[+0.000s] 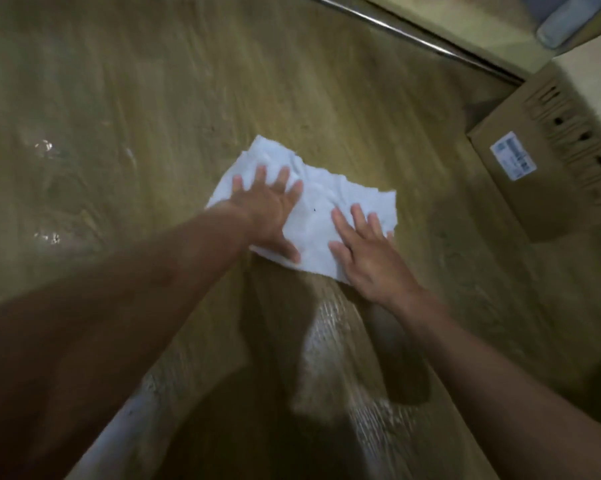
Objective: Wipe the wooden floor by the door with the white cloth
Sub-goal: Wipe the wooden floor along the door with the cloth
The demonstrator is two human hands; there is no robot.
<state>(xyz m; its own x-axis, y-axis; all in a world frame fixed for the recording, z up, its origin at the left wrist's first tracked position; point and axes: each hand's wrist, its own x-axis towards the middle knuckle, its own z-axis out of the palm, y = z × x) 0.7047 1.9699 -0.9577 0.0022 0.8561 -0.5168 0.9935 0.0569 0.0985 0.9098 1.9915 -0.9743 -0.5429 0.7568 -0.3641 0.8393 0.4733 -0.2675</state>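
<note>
We have both hands down on the white cloth (313, 216), which lies spread almost flat on the wooden floor (188, 98), a little crumpled along its far edge. Our left hand (268, 209) presses its left part and our right hand (368, 254) its near right corner. Both have their fingers straight and splayed, and neither grips anything. Flat palms make sense here: they spread our weight over as much fabric as possible, so the cloth drags across the boards as one sheet rather than bunching under a fist.

The cloth sits in the middle of the view, well apart from the metal threshold strip (413, 36) that runs along the top right — presumably the foot of the door. A cardboard box (534, 174) stands on the floor to the right, near the cloth but not touching it, and we judge it limits how far a stroke can run that way.

By count: one cloth, two hands on it, one box bearing one printed label (512, 155), one strip. Shiny patches (44, 147) on the left look wet.
</note>
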